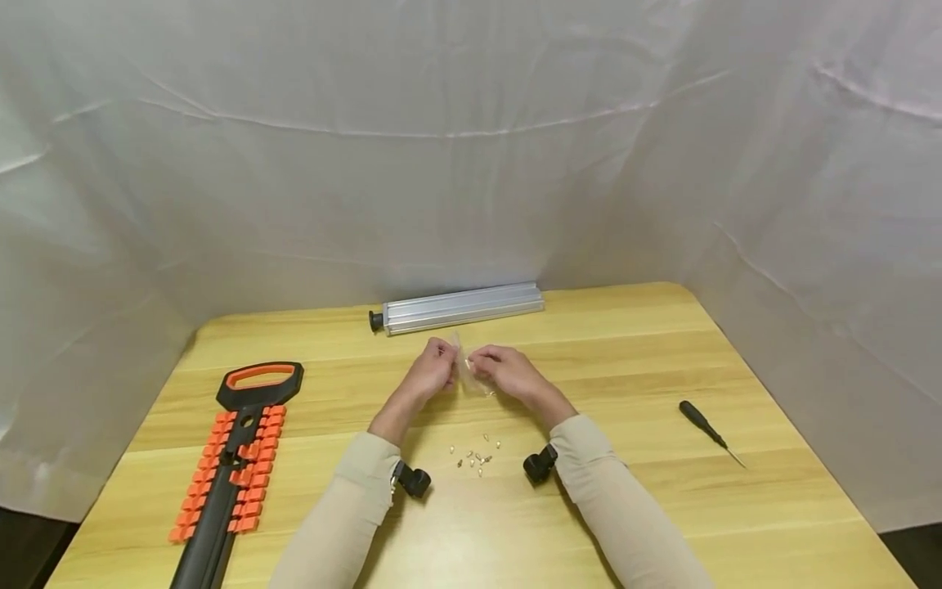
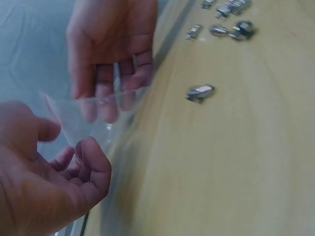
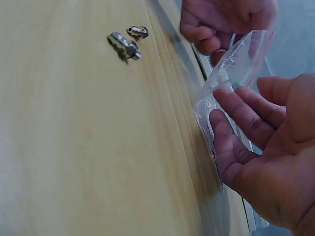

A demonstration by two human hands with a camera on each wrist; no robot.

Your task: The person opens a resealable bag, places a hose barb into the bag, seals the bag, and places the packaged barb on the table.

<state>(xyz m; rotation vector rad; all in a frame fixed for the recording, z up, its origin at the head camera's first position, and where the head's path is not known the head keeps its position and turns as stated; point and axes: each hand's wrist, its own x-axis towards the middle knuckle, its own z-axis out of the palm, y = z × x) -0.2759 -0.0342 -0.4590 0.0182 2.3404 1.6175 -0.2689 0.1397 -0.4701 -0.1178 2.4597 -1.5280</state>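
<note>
A small clear plastic bag (image 1: 465, 370) is held up between my two hands above the middle of the wooden table (image 1: 648, 343). My left hand (image 1: 434, 368) pinches its left edge with curled fingers; in the left wrist view that hand (image 2: 54, 187) sits low left, with the bag (image 2: 83, 115) above it. My right hand (image 1: 502, 372) holds the right side, the bag (image 3: 236, 64) lying against its fingers (image 3: 231, 113). Several small metal screws (image 1: 474, 458) lie loose on the table near my forearms, some of the screws (image 2: 199, 92) close to the bag.
An aluminium profile (image 1: 459, 308) lies along the back of the table. A black screwdriver (image 1: 708, 429) lies to the right. A black and orange bit rack (image 1: 235, 466) lies at the left front. White cloth surrounds the table.
</note>
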